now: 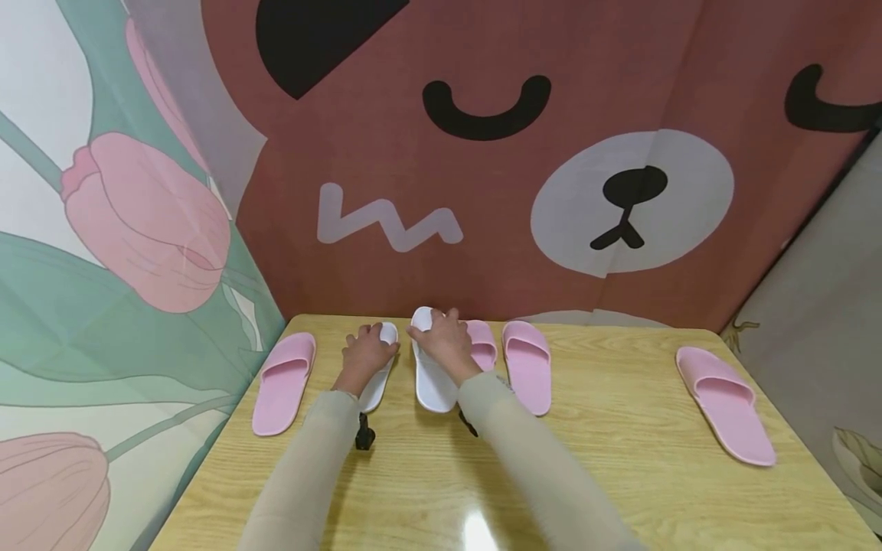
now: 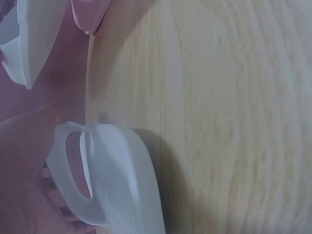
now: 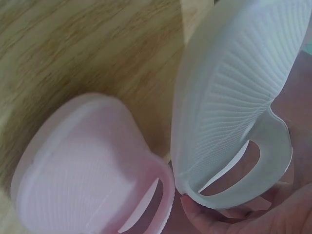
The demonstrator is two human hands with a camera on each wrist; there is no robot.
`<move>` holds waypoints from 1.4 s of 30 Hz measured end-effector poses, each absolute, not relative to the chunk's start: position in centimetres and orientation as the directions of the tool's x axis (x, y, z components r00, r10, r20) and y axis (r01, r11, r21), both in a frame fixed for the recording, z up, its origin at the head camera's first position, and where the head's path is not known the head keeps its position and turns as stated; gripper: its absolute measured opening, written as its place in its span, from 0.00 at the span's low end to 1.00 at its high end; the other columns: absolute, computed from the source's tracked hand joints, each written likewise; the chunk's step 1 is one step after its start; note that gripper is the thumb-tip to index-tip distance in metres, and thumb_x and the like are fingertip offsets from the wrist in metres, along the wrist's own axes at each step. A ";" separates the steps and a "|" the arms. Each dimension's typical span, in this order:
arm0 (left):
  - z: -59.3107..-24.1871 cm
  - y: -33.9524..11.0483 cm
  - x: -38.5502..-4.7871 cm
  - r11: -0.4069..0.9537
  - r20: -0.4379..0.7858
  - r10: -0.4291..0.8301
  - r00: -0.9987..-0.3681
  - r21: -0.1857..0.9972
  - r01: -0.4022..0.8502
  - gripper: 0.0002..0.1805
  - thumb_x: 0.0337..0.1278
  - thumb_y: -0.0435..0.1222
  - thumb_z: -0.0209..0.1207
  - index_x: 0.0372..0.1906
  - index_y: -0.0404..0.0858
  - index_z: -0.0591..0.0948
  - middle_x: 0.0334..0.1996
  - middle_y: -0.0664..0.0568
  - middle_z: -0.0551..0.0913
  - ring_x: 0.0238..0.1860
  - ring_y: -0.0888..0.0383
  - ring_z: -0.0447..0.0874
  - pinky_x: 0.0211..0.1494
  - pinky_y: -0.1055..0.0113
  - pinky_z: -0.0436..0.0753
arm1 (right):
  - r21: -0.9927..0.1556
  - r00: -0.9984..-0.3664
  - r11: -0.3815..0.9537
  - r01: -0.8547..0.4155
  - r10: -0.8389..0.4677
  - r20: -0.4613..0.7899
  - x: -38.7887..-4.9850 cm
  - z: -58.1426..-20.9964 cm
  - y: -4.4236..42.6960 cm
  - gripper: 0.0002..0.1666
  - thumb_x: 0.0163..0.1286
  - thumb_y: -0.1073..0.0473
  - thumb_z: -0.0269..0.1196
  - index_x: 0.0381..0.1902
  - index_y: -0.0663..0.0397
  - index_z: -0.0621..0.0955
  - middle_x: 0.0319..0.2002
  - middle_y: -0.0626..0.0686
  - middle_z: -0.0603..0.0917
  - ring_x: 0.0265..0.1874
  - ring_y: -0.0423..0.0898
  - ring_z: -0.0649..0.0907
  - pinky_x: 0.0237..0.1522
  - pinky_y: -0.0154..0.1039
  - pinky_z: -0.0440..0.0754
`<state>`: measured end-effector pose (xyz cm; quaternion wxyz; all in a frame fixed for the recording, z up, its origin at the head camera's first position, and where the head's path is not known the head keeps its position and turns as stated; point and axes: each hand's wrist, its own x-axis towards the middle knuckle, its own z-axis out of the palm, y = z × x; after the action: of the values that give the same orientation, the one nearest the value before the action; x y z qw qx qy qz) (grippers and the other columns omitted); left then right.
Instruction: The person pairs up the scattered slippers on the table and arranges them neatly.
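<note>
In the head view, my left hand grips the strap end of a white slipper near the table's back edge. Its fingers curl at the strap of that white slipper in the left wrist view. To the right, my right hand holds the toe end of a second white slipper, whose tip overlaps the back edge. The right wrist view shows fingertips of the right hand against the strap of this white slipper. A pink slipper lies close beside it, partly hidden by the right hand in the head view.
On the wooden table, a pink slipper lies at far left. Another pink slipper is right of my right hand, and one more pink slipper lies far right. A printed bear curtain hangs behind the table.
</note>
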<state>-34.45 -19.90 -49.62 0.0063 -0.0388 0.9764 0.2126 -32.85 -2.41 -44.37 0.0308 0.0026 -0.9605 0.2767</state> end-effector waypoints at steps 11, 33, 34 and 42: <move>-49.5 -19.8 -34.1 0.909 -0.030 -0.088 -0.996 0.405 -0.093 0.40 0.68 0.57 0.56 0.76 0.38 0.64 0.73 0.35 0.63 0.68 0.27 0.61 0.64 0.30 0.66 | -0.539 -0.999 0.842 -0.026 0.003 0.052 -32.5 -44.8 -3.2 0.48 0.64 0.25 0.61 0.71 0.51 0.73 0.62 0.63 0.72 0.56 0.68 0.78 0.49 0.59 0.80; -49.6 -20.5 -34.5 0.908 -0.045 -0.101 -0.994 0.403 -0.111 0.42 0.67 0.58 0.55 0.77 0.39 0.63 0.74 0.37 0.62 0.69 0.28 0.60 0.64 0.29 0.65 | -0.509 -0.998 0.861 -0.004 0.027 0.054 -33.0 -45.9 -4.4 0.47 0.63 0.27 0.62 0.69 0.52 0.75 0.61 0.62 0.74 0.55 0.66 0.78 0.48 0.57 0.81; -49.6 -20.5 -34.4 0.909 -0.045 -0.101 -0.994 0.403 -0.110 0.42 0.67 0.58 0.55 0.77 0.39 0.63 0.74 0.37 0.62 0.68 0.28 0.60 0.64 0.29 0.65 | -0.509 -0.998 0.861 -0.006 0.025 0.056 -33.0 -46.0 -4.5 0.47 0.64 0.27 0.62 0.68 0.52 0.75 0.61 0.62 0.74 0.54 0.66 0.78 0.48 0.56 0.81; -49.8 -20.9 -34.4 0.906 -0.041 -0.102 -0.994 0.408 -0.110 0.42 0.67 0.60 0.55 0.77 0.40 0.63 0.75 0.37 0.62 0.68 0.29 0.61 0.65 0.29 0.64 | -0.498 -0.999 0.867 0.003 0.026 0.040 -33.4 -46.2 -5.0 0.46 0.64 0.27 0.62 0.68 0.53 0.75 0.61 0.63 0.74 0.54 0.66 0.79 0.49 0.56 0.81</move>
<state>-34.43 -20.87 -49.77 0.0095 -0.0541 0.9763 0.2095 -33.36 -4.99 -46.21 0.0227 -0.0076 -0.9660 0.2574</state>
